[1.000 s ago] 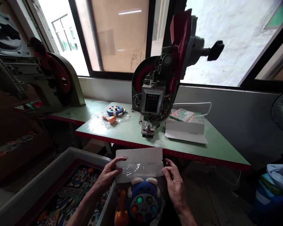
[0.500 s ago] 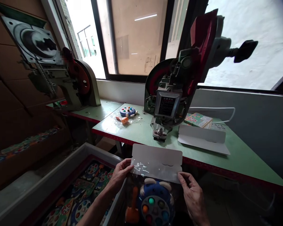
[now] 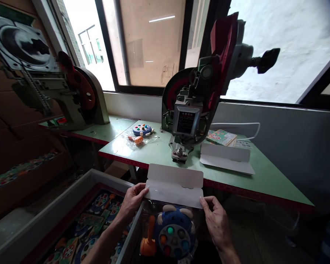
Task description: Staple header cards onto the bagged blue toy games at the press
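My left hand (image 3: 132, 200) pinches the left end of a white folded card (image 3: 174, 185), and my right hand (image 3: 216, 220) pinches its right lower corner. The card sits over the top of a clear plastic bag (image 3: 169, 231) that holds a blue round toy (image 3: 174, 233) with coloured buttons and an orange hammer (image 3: 148, 242). The bag hangs below the card, just in front of the green table's red edge (image 3: 236, 189). A green and red press machine (image 3: 192, 106) stands on the table straight ahead.
A second bagged blue toy (image 3: 141, 132) lies at the table's left. Another white folded card (image 3: 225, 158) and printed cards (image 3: 220, 136) lie to the machine's right. A grey bin (image 3: 52, 216) of packed toys stands at lower left. A second machine (image 3: 71, 95) occupies the left table.
The card's top flap has opened upward. The card and bag stay held near the table edge while the view shifts slightly.
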`<act>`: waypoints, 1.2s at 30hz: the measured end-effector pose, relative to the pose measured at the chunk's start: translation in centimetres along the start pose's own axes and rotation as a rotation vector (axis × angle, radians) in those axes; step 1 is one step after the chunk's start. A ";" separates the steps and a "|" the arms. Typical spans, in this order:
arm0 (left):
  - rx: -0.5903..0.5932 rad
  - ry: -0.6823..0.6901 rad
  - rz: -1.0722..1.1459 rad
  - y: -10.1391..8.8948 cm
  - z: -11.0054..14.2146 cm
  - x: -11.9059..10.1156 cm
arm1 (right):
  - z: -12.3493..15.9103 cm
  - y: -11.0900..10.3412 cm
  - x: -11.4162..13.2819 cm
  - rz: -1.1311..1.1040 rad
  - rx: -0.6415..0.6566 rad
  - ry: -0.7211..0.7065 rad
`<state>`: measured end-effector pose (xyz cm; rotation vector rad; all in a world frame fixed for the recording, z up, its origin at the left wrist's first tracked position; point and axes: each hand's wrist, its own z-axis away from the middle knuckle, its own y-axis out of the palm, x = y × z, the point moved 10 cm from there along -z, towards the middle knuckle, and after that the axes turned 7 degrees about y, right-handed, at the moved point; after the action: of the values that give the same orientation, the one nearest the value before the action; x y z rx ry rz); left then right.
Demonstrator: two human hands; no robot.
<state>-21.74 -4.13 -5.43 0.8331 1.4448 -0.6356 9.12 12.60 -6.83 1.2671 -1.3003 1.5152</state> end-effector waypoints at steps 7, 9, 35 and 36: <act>0.086 -0.104 0.013 0.1 -0.1 0.5 | -0.4 0.4 -1.0 -0.274 0.012 0.084; 0.155 -0.100 -0.010 0.5 -0.1 -0.1 | -0.5 0.8 -1.0 -0.371 0.053 0.131; 0.161 -0.019 0.011 -0.3 0.4 0.9 | -0.6 1.9 -0.5 -0.421 0.256 0.139; 0.161 0.024 -0.033 -0.2 0.5 0.6 | -0.8 1.5 -0.5 -0.389 0.199 0.100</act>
<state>-21.61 -4.56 -6.10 0.9461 1.4451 -0.7777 7.65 13.14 -7.65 1.4514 -0.7958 1.4272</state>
